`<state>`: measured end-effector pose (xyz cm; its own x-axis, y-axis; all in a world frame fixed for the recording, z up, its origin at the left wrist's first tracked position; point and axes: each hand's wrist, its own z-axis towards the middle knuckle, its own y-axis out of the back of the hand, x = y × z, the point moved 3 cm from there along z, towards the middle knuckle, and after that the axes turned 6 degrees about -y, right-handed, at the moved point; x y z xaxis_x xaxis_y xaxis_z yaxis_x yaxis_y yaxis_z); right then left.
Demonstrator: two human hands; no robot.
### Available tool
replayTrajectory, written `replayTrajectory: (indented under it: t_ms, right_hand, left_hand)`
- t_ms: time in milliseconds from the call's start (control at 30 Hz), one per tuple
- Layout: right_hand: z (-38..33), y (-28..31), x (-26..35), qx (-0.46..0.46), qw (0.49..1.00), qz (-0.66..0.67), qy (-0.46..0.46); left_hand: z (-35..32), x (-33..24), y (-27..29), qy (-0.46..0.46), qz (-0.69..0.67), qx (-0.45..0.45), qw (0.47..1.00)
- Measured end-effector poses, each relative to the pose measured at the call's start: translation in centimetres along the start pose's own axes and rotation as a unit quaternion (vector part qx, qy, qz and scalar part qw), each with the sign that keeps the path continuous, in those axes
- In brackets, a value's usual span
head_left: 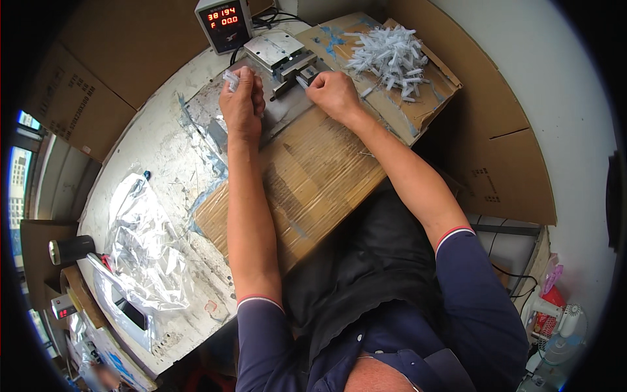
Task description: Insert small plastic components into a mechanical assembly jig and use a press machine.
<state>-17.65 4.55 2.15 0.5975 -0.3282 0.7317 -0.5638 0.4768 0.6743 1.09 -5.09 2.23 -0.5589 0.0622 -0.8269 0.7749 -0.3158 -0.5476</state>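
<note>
My left hand (242,108) is closed around several small translucent white plastic pieces (231,80), whose ends stick out above the fingers. To its right, my right hand (335,96) pinches one small whitish strip (302,81) at the front of a small metal bench machine (292,69) with a flat plate on top. How far the strip reaches into the machine is hidden. A heap of similar translucent white plastic pieces (390,60) lies on cardboard (428,108) to the right of my right hand.
A counter box (224,25) with a red lit display stands behind the machine. Taped cardboard (313,173) covers the near table edge. Clear plastic bags (147,242), a phone (132,313) and a black cylinder (72,249) are at left. Cardboard walls (483,117) surround the table.
</note>
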Motion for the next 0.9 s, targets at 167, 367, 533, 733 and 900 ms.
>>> replayTrajectory:
  t_ms: [167, 367, 533, 733, 900]
  right_hand:
    - [0.6, -0.4, 0.1, -0.001, 1.000, -0.017, -0.017]
    - [0.5, -0.7, 0.0, -0.003, 1.000, 0.002, -0.023]
    - [0.9, -0.6, -0.6, -0.004, 1.000, 0.008, -0.030]
    - [0.1, 1.5, -2.6, -0.017, 0.991, 0.129, 0.013]
    - [-2.6, 7.1, -5.1, -0.110, 0.993, 0.009, 0.038]
  left_hand:
    - [0.2, 1.2, 0.6, -0.041, 0.141, -0.065, 0.987]
    - [-0.1, 0.8, 1.3, -0.229, 0.351, -0.155, 0.895]
    - [-1.4, 0.5, -1.1, -0.220, 0.507, -0.067, 0.831]
    - [-2.4, 1.1, -3.1, -0.202, 0.659, 0.035, 0.723]
    - [-2.0, 1.7, -3.1, -0.249, 0.690, 0.073, 0.676]
